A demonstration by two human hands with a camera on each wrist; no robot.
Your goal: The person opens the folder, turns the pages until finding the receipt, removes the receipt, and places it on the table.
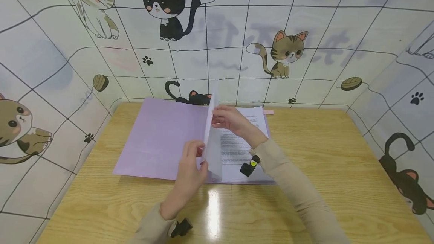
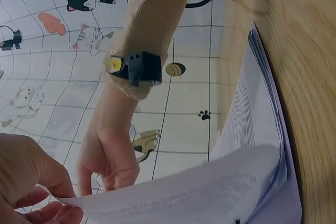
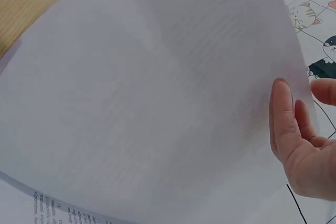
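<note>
A lavender folder (image 1: 162,138) lies spread on the table, with printed pages (image 1: 234,150) on its right side. One white sheet (image 1: 213,157) stands nearly upright at the fold. My left hand (image 1: 190,165) pinches the sheet's free edge between thumb and fingers, as the left wrist view shows at the paper's corner. Farther up the same sheet is my right hand (image 1: 234,121). In the right wrist view its fairly straight fingers (image 3: 283,114) rest against the sheet's face, while the thumb stays apart beyond the edge. Faint print shows through the paper.
The folder rests on a light wooden table (image 1: 322,153). A small pink tab (image 1: 268,112) sticks out at the pages' upper right. Behind and beside the table hang white sheets with cat drawings (image 1: 223,59). Each wrist carries a black strap device (image 1: 250,165).
</note>
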